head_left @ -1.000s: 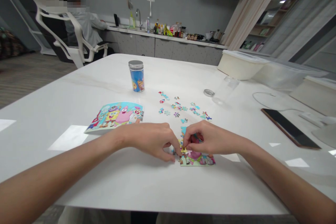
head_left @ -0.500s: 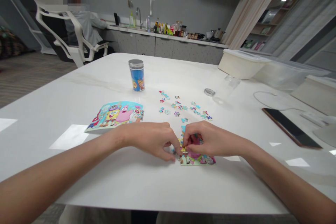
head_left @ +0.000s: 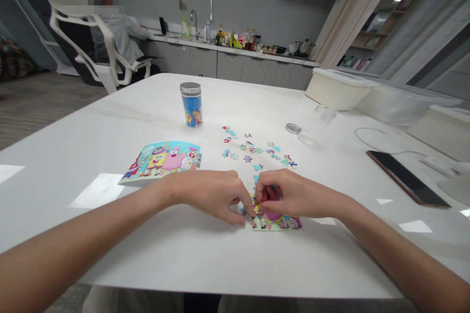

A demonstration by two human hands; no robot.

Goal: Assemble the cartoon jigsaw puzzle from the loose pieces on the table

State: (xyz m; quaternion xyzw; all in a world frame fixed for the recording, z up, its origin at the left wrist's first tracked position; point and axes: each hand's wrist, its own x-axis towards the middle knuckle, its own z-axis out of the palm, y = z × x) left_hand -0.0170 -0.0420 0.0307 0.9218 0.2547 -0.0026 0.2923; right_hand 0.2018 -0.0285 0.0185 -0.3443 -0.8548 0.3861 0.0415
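Note:
A partly joined jigsaw puzzle [head_left: 273,225] with a pink starfish and a yellow sponge character lies flat near the table's front. My right hand [head_left: 290,194] is over it, thumb and index finger pinched at a yellow puzzle piece [head_left: 256,208] on its left side; the fingers hide much of the picture. From the left, my left hand [head_left: 220,198] reaches in with its index fingertip against the puzzle's left edge, thumb apart and nothing held. Several loose puzzle pieces [head_left: 249,146] are scattered beyond. The curled picture sheet [head_left: 172,159] lies past my left forearm.
A lidded jar [head_left: 191,107] with a blue wrap stands farther back. To the right are a metal lid [head_left: 293,128], a clear jar [head_left: 317,124] on its side, a phone [head_left: 406,178] and storage boxes [head_left: 338,89]. A person [head_left: 117,34] sits on a chair at the far left.
Both hands stay almost in place. The right fingertips have shifted only very slightly at the puzzle's left side; the loose pieces and jars have not moved.

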